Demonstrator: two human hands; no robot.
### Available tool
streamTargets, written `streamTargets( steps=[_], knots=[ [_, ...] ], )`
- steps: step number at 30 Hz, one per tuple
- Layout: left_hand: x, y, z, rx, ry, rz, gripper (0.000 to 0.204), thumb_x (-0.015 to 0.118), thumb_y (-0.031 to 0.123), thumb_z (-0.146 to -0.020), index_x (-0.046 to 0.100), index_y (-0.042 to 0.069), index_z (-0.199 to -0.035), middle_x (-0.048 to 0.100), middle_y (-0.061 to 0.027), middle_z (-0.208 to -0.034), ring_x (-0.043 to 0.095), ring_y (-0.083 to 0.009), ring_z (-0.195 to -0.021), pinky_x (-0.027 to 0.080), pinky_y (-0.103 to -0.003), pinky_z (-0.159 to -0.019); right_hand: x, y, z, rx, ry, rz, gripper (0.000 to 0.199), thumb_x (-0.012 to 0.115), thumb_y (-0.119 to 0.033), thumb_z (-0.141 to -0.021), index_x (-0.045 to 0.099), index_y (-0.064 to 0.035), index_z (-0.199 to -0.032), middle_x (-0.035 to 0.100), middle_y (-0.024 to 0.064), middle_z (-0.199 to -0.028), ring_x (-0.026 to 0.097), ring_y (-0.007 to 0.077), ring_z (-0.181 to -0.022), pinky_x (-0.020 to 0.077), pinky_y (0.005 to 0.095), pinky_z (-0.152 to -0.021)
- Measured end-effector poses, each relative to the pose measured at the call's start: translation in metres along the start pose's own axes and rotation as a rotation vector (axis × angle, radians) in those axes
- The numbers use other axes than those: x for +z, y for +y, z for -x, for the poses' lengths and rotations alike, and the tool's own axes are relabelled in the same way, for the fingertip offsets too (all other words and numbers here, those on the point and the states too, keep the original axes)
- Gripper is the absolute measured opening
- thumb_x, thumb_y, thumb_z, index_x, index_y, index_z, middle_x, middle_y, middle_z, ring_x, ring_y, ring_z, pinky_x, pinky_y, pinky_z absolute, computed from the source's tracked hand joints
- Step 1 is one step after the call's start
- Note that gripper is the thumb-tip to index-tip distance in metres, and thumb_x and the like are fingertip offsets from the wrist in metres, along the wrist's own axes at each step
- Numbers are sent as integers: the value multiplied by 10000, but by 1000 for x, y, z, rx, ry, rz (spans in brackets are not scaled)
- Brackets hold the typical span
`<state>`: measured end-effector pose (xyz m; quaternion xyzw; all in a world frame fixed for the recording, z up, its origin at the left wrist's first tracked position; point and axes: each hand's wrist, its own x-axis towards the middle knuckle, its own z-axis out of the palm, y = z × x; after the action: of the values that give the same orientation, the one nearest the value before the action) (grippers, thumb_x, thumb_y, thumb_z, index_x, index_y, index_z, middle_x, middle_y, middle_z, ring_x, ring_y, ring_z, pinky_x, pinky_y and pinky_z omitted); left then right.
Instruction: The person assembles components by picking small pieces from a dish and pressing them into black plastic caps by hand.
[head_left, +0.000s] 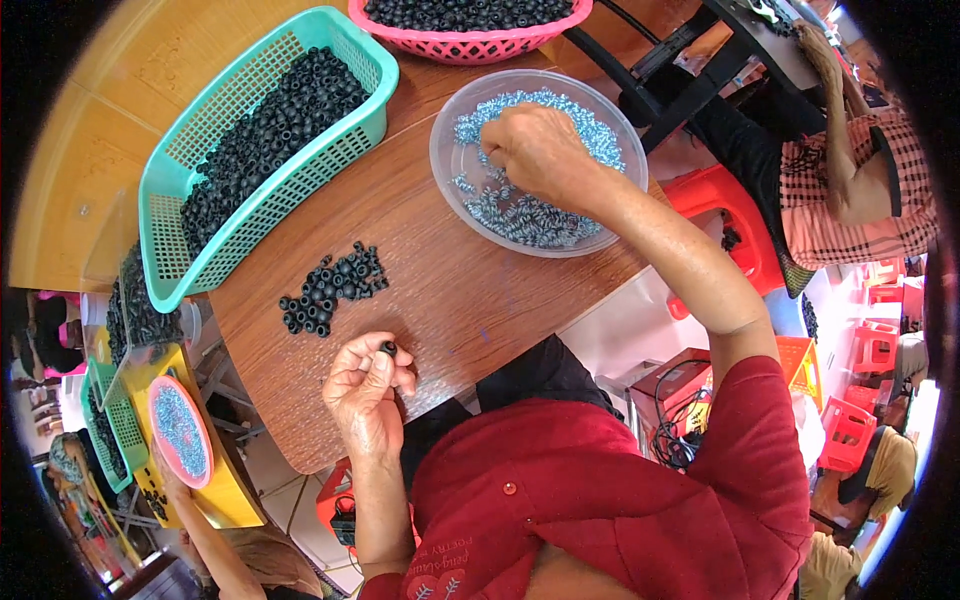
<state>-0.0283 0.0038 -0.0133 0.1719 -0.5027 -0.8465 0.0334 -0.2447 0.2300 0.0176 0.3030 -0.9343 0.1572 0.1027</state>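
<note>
My left hand [368,395] is over the near edge of the wooden table, pinching a small hollow black plastic piece [388,348] between thumb and fingertips, its round opening showing. My right hand [540,150] reaches into a clear plastic bowl [446,185] of small silvery-blue coil springs [535,220]. Its fingers curl down toward the springs, and whatever they grip is hidden behind the knuckles. A loose pile of similar black pieces [335,290] lies on the table beyond my left hand.
A turquoise basket [155,235] full of black pieces stands at the left, with a pink basket [465,42] of more behind. Right of the table are a red stool [735,215] and a seated person [850,190]. Another person's arm [205,530] works at a yellow table [225,505] lower left.
</note>
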Motion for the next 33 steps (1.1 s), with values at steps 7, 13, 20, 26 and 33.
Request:
streamTargets(
  steps=[7, 13, 20, 26, 33],
  knots=[
    [0, -3, 0, 18, 12, -23, 191, 626, 58, -858, 575, -56, -1003, 636, -149, -796, 561, -153, -560, 462, -264, -511, 14, 4, -6, -179, 121, -53, 47, 624, -51, -636, 634, -40, -681, 608, 174, -705, 592, 373, -727, 466, 471, -613],
    [3, -2, 0, 31, 13, -36, 192, 628, 57, -856, 576, -55, -1002, 636, -145, -796, 563, -152, -560, 462, -259, -503, 31, -1, -18, -179, -37, -19, 116, 613, -36, -650, 671, -61, -748, 616, 163, -754, 600, 359, -788, 477, 459, -647],
    [0, -3, -1, 16, 8, -30, 194, 633, 59, -852, 579, -54, -1000, 638, -143, -792, 566, -154, -557, 462, -259, -502, 37, -2, -20, -205, -72, 43, 25, 588, -26, -659, 601, -17, -679, 605, 184, -752, 588, 385, -774, 475, 475, -660],
    [1, -2, -1, 20, 8, -33, 188, 632, 56, -852, 581, -53, -996, 640, -141, -789, 567, -150, -557, 461, -257, -499, 30, 3, -14, -235, -4, -51, 82, 587, -59, -698, 549, -10, -644, 582, 178, -714, 570, 386, -738, 459, 469, -644],
    [3, -3, 0, 25, 12, -33, 176, 620, 53, -861, 575, -47, -998, 641, -142, -798, 560, -144, -552, 461, -249, -504, 19, -2, -8, -247, 98, -105, 62, 569, -54, -706, 543, -12, -670, 578, 165, -706, 561, 373, -725, 443, 460, -636]
  ],
)
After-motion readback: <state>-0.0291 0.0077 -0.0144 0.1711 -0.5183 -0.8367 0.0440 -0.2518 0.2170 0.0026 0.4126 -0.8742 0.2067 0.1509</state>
